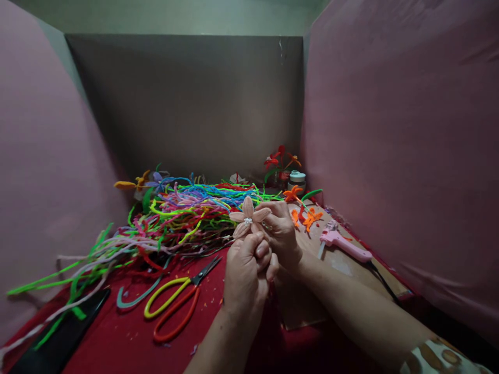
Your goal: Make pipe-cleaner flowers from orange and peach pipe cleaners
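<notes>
A pale pink flower (248, 207) with several fuzzy petals and small white beads at its centre faces up between my two hands. My left hand (248, 267) is closed below the blossom, its thumb and curled fingers pressed together just under the petals. Behind and to the right, my right hand (281, 231) pinches a petal at the flower's right side. The flower's stem is hidden by my fingers.
Scissors (194, 280) with yellow and red handles lie left of my hands on the red cloth (113, 343). Beyond is a heap of coloured pipe cleaners (195, 208). A pink glue gun (345, 245) and orange flower pieces (312, 219) rest on a board at right.
</notes>
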The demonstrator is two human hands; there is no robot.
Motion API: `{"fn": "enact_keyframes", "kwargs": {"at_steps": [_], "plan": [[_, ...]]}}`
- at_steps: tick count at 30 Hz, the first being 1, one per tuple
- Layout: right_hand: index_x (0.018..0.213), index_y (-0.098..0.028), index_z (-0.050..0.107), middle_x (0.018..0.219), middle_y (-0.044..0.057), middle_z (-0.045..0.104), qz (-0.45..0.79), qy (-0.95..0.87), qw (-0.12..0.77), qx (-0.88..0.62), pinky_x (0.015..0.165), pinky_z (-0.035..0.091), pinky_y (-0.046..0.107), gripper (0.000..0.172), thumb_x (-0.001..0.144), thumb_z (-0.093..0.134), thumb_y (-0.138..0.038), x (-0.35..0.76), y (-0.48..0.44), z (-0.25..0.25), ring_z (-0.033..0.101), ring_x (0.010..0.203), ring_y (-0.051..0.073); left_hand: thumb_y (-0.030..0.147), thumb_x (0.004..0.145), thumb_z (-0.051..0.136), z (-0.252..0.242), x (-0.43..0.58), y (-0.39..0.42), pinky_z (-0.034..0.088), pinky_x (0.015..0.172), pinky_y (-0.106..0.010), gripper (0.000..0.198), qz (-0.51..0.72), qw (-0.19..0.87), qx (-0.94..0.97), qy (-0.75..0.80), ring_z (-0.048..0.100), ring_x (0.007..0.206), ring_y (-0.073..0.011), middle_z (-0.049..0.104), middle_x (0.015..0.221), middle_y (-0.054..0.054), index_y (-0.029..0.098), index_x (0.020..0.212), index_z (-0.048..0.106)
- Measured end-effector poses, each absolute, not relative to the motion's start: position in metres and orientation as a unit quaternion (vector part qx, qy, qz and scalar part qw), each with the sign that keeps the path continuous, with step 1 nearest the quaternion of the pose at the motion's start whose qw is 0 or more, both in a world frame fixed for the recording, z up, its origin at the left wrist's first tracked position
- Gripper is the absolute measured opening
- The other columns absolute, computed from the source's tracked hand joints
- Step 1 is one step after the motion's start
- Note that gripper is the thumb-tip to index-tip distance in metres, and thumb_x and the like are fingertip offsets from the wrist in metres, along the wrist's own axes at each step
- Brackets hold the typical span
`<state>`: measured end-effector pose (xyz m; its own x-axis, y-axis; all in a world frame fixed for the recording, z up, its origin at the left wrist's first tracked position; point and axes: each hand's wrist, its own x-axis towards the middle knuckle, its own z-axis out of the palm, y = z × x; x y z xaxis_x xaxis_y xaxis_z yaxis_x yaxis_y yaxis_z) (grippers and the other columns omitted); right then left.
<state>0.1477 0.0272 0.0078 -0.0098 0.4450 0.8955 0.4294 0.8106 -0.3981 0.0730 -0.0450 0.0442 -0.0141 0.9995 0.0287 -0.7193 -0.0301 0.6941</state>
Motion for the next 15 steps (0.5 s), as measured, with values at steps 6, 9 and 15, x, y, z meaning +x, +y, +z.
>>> {"fn": "enact_keyframes", "kwargs": {"at_steps": [6, 9, 15], "plan": [[0.08, -0.023, 0.064, 0.093, 0.004, 0.059, 0.068, -0.686, 0.655, -0.309, 0.08, 0.044, 0.037, 0.008, 0.084, 0.057, -0.023, 0.146, 0.03, 0.005, 0.05, 0.09, 0.02, 0.013, 0.07, 0.06, 0.04, 0.071, -0.04, 0.026, 0.024, -0.012, 0.013, 0.66, 0.654, 0.293, 0.226, 0.017, 0.029, -0.0012, 0.035, 0.043, 0.011, 0.017, 0.069, 0.047], [0.075, -0.023, 0.063, 0.089, 0.004, 0.059, 0.086, -0.683, 0.655, -0.311, 0.078, 0.044, 0.037, 0.009, 0.083, 0.059, -0.023, 0.145, 0.031, 0.004, 0.05, 0.088, 0.021, 0.014, 0.073, 0.06, 0.041, 0.07, -0.041, 0.025, 0.026, -0.012, 0.011, 0.651, 0.656, 0.313, 0.216, 0.015, 0.03, -0.0006, 0.036, 0.045, 0.011, 0.016, 0.072, 0.049], [0.069, -0.022, 0.065, 0.082, 0.003, 0.059, 0.188, -0.658, 0.67, -0.289, 0.082, 0.04, 0.037, 0.009, 0.077, 0.063, -0.02, 0.147, 0.026, 0.016, 0.051, 0.084, 0.019, 0.018, 0.068, 0.061, 0.04, 0.051, -0.043, 0.026, 0.031, -0.015, 0.013, 0.599, 0.666, 0.332, 0.295, 0.023, 0.034, -0.0021, 0.041, 0.049, 0.009, 0.016, 0.074, 0.05]]}}
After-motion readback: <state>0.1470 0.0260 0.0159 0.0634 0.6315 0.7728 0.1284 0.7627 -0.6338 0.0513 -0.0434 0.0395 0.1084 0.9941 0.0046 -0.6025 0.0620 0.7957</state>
